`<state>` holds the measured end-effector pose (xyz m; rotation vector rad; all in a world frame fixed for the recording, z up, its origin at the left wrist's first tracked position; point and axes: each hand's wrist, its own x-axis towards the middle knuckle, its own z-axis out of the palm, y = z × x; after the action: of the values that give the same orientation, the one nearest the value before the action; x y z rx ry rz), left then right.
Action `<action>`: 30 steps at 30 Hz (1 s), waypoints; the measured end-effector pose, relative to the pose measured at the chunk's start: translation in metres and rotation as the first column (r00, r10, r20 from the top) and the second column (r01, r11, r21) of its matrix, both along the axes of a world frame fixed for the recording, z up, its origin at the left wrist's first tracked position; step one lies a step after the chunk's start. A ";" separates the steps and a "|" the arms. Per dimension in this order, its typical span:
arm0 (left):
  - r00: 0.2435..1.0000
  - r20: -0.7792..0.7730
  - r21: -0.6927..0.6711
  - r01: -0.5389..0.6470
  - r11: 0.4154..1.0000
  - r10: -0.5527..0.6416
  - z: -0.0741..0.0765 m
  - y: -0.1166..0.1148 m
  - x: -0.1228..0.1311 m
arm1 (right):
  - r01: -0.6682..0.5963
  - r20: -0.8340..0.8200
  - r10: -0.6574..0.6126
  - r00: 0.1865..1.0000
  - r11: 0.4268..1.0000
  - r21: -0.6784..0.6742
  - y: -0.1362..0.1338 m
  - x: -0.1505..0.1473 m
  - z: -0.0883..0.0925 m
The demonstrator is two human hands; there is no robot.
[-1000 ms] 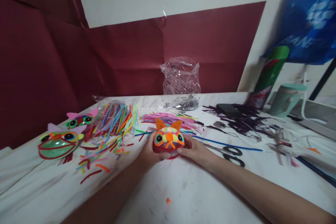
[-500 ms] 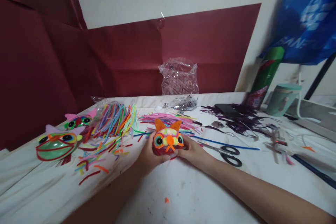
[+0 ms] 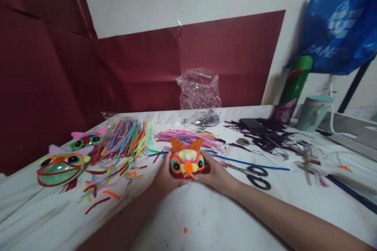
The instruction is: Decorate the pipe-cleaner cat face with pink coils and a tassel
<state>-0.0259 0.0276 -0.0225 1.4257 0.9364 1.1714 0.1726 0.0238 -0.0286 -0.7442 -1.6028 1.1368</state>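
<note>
An animal-face craft [image 3: 187, 158] with orange pipe-cleaner ears, big round eyes and an orange nose sits between my hands in the middle of the table. My left hand [image 3: 165, 173] wraps its left side, and my right hand [image 3: 215, 172] grips its right side, fingers and thumb closed round it. Its back and most of its underside are hidden. Right of my right hand lie black-handled scissors [image 3: 257, 177]. A long blue pipe cleaner [image 3: 259, 164] runs behind them. Pink pipe cleaners [image 3: 188, 136] are heaped just beyond the craft.
On the left sit two similar crafts, a green-mouthed one [image 3: 60, 172] and a pink-eared one [image 3: 88, 141], near bundled pipe cleaners [image 3: 126, 137] and cut scraps [image 3: 103, 194]. Toward the right are purple shreds [image 3: 271, 139], a phone [image 3: 253, 126], a glue gun [image 3: 313, 159] and a green cup [image 3: 315, 113].
The craft has tilted slightly in my hands, so its ears and forehead show differently. Both hands keep hold of it. The whole view has shifted a little.
</note>
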 end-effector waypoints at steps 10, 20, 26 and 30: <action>0.993 -0.092 0.011 0.079 0.997 -0.078 0.013 -0.002 -0.006 | 0.032 0.024 -0.030 0.999 0.995 -0.095 -0.001 0.000 0.001; 0.996 -0.001 -0.006 0.088 0.996 -0.088 0.020 -0.011 0.002 | -0.015 -0.020 0.014 1.000 0.998 -0.064 -0.004 -0.002 0.006; 0.988 0.033 0.026 0.151 0.988 -0.152 0.015 -0.010 0.003 | -0.015 -0.004 0.015 1.000 0.999 -0.044 -0.005 -0.003 0.006; 0.993 0.027 0.025 0.115 0.993 -0.116 0.013 -0.010 0.002 | 0.005 0.056 -0.003 0.998 0.999 -0.036 -0.005 -0.001 0.006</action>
<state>-0.0242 0.0171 -0.0091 1.4589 0.8125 1.1168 0.1720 0.0186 -0.0230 -0.8090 -1.6303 1.1544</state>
